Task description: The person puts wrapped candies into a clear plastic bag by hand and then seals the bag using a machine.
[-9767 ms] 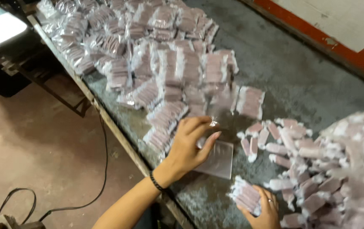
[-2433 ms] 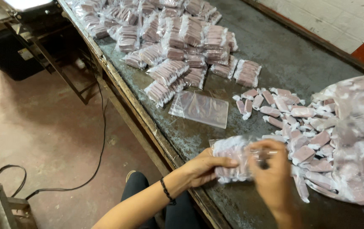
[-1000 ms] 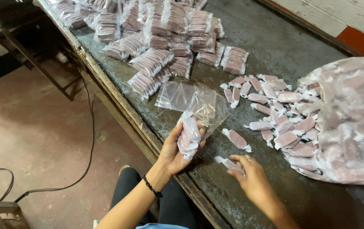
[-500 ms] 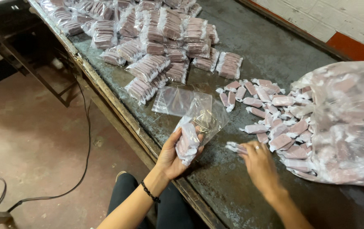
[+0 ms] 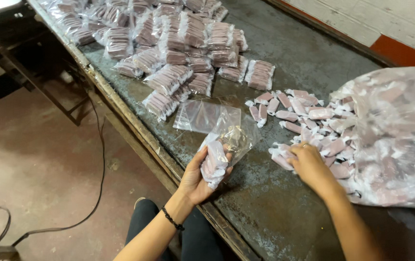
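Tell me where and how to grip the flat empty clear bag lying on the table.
Pinch the empty clear bag at its near-left corner, coming from the table edge. It lies flat on bare metal there, so a thumb can slide under the corner; its right side is overlapped by the part-filled bag in the left hand.

i see pale pink wrapped sweets (image 5: 309,114) with white twisted ends — same pink in the clear small bag (image 5: 219,154) and the cloudy big sack (image 5: 395,140). the table (image 5: 309,63) is mottled dark grey; a black band (image 5: 172,219) circles one wrist — floor (image 5: 38,169) dull brown.
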